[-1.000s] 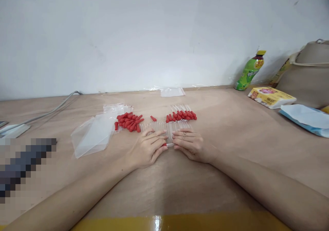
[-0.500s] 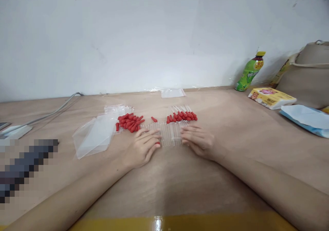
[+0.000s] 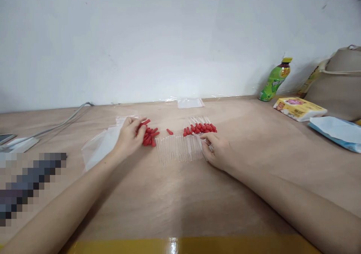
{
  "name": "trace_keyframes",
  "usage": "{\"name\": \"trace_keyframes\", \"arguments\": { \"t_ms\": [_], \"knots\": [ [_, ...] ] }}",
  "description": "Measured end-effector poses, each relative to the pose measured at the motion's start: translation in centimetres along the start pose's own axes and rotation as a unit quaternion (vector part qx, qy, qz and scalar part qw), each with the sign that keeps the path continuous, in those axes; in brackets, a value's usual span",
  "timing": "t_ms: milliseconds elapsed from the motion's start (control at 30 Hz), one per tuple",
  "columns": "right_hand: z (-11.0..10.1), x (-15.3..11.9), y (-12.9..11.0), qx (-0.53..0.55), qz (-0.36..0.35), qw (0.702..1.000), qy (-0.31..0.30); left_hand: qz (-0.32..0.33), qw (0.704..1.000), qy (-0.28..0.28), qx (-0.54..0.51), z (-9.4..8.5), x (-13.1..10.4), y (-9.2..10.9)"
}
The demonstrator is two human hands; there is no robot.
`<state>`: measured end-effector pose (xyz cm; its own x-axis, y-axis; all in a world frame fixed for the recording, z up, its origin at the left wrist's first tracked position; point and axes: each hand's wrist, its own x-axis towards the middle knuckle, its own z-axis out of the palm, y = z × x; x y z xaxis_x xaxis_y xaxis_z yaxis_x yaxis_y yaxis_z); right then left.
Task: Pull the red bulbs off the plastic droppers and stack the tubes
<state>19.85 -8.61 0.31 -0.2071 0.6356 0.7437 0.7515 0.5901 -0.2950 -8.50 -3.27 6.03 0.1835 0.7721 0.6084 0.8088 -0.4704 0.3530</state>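
My left hand (image 3: 130,135) is over the pile of red rubber bulbs (image 3: 150,135), its thumb and fingers closed around a bulb (image 3: 146,122) at the pile's top edge. My right hand (image 3: 218,148) pinches a clear glass tube (image 3: 207,144) at the right end of a row of tubes. That row of clear tubes (image 3: 177,148) lies side by side on the table. Behind it rest several tubes fitted with red bulbs, finished droppers (image 3: 200,128), bulbs toward me. One loose red bulb (image 3: 169,131) lies between pile and droppers.
Clear zip bags (image 3: 103,148) lie left of the pile, partly under my left forearm. Another bag (image 3: 191,103) is by the wall. At right stand a green bottle (image 3: 275,81), a yellow tissue pack (image 3: 299,108) and a blue-white packet (image 3: 335,131). A grey cable (image 3: 67,119) runs at left.
My left hand has moved from the tube row up and left to the bulb pile. My right hand has turned and lifted a tube at the row's right end.
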Motion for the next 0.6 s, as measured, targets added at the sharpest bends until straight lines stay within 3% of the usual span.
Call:
{"name": "trace_keyframes", "arguments": {
  "t_ms": [100, 233, 400, 600],
  "knots": [
    [0.7, 0.2, 0.0, -0.008, -0.013, 1.000, 0.009, -0.063, 0.997, -0.050, -0.007, -1.2, 1.3, -2.2],
    [1.0, 0.2, -0.1, -0.029, -0.029, 0.999, 0.005, -0.104, 0.991, -0.086, 0.021, -2.2, 2.6, -3.6],
    [0.8, 0.0, -0.5, -0.032, -0.039, 0.998, -0.031, -0.103, 0.985, -0.130, 0.045, -2.4, 3.5, -3.6],
    [0.3, 0.0, -0.9, -0.043, -0.051, 0.995, -0.080, -0.101, 0.975, -0.184, 0.072, -1.9, 2.7, -3.2]
  ]
}}
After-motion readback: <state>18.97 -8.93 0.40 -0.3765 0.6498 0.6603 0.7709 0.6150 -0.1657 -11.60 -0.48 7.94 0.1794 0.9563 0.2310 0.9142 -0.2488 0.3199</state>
